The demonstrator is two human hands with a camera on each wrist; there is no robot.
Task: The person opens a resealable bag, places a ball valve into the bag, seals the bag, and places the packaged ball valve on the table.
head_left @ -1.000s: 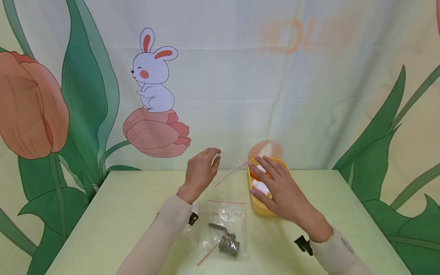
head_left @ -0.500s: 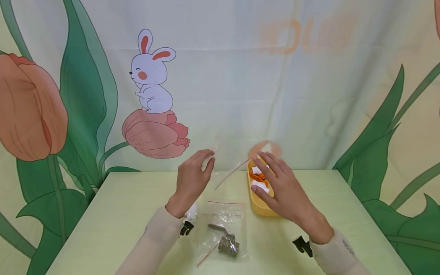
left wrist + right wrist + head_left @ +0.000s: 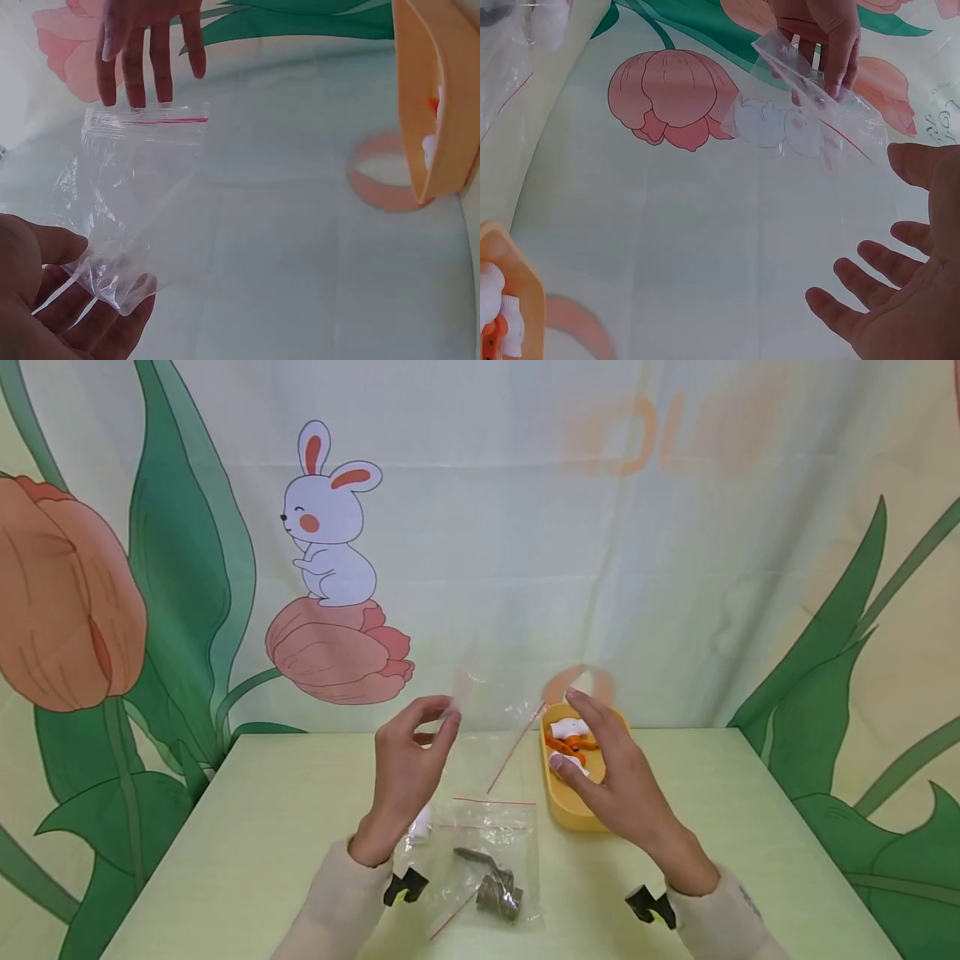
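My left hand (image 3: 405, 768) holds up an empty clear zip bag (image 3: 139, 176), pinching it at the end opposite the red zip line. In the left wrist view its thumb and fingers lie around that crumpled end. My right hand (image 3: 633, 789) hovers to the right, fingers spread and holding nothing. In the right wrist view the bag (image 3: 817, 105) hangs beyond the right thumb. Below, on the table, a second zip bag (image 3: 517, 835) contains dark grey metal parts (image 3: 498, 893), one long and lever-like.
A yellow tub (image 3: 573, 821) beneath the right hand's fingers holds white tube-like pieces (image 3: 570, 727) and orange pieces (image 3: 561, 746). Left of the bagged metal parts, another clear bag with a white piece (image 3: 422, 825) lies partly behind the left wrist. A printed curtain (image 3: 480, 527) hangs behind the table.
My left hand has drawn left and slightly down with the empty bag, turning its zip line steeper. My right hand's fingers have come off the tub, leaving more of its contents showing.
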